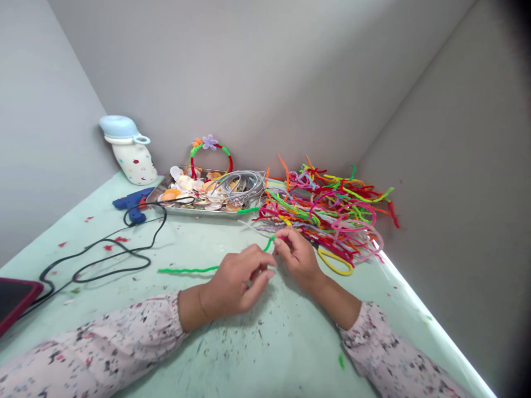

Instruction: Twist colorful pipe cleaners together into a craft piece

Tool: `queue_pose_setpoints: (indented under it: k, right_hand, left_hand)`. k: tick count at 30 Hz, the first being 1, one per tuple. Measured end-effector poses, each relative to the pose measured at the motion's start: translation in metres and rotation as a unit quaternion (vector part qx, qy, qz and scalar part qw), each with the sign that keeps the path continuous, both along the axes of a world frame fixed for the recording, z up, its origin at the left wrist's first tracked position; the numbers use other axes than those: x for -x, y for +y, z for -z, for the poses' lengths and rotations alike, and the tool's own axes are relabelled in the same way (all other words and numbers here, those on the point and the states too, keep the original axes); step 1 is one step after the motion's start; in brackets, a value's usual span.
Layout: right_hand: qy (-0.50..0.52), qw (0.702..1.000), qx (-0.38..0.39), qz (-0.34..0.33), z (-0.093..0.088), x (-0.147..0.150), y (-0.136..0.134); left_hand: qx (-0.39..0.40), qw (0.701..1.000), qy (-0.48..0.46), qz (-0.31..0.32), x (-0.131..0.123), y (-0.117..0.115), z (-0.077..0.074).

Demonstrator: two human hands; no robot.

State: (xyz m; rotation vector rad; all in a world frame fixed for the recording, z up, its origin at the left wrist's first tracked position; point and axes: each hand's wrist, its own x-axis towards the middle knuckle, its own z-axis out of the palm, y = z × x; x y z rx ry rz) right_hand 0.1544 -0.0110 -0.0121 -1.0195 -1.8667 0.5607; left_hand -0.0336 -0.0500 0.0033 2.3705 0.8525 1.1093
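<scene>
Left hand [236, 279] and right hand [296, 257] pinch green pipe cleaner [186, 270] at its right end, rest lying straight, unshaped, on surface [257, 354].

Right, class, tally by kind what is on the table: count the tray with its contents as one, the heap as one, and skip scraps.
Bottle: 1
Glue gun: 1
Tray: 1
Hoop: 1
Pipe-cleaner heap: 1
Loose pipe cleaners: 2, a green pipe cleaner in the left hand and right hand, a yellow loop
Tablet: 1
Total: 8
</scene>
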Motion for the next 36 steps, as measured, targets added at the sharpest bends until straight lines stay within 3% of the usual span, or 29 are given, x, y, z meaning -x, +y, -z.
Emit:
queue_pose_setpoints:
  k: [4,7,10,13,19,28,36]
  right_hand:
    - [0.047,0.998,0.029,0.007,0.003,-0.001,0.000]
    - [0.091,0.995,0.039,-0.001,0.005,-0.001,-0.001]
    - [0.118,0.992,0.045,-0.009,0.006,-0.002,-0.002]
    - [0.110,0.993,0.043,-0.024,0.006,-0.002,-0.002]
    - [0.080,0.996,0.015,-0.034,0.004,-0.002,-0.004]
    - [-0.004,0.999,-0.011,-0.040,-0.001,-0.001,-0.004]
    - [-0.058,0.997,-0.026,-0.054,-0.002,-0.001,-0.004]
  left_hand:
    - [0.035,0.984,0.139,0.103,-0.003,0.001,0.002]
    - [0.070,0.977,0.168,0.114,-0.006,0.002,0.005]
    - [0.111,0.980,0.146,0.076,-0.007,0.004,0.008]
    - [0.143,0.984,0.104,-0.010,-0.006,0.009,0.011]
    - [0.079,0.991,-0.002,-0.112,-0.002,0.022,0.013]
    - [0.009,0.993,-0.074,-0.093,-0.001,0.018,0.010]
    - [-0.006,0.988,-0.078,-0.132,-0.002,0.019,0.008]
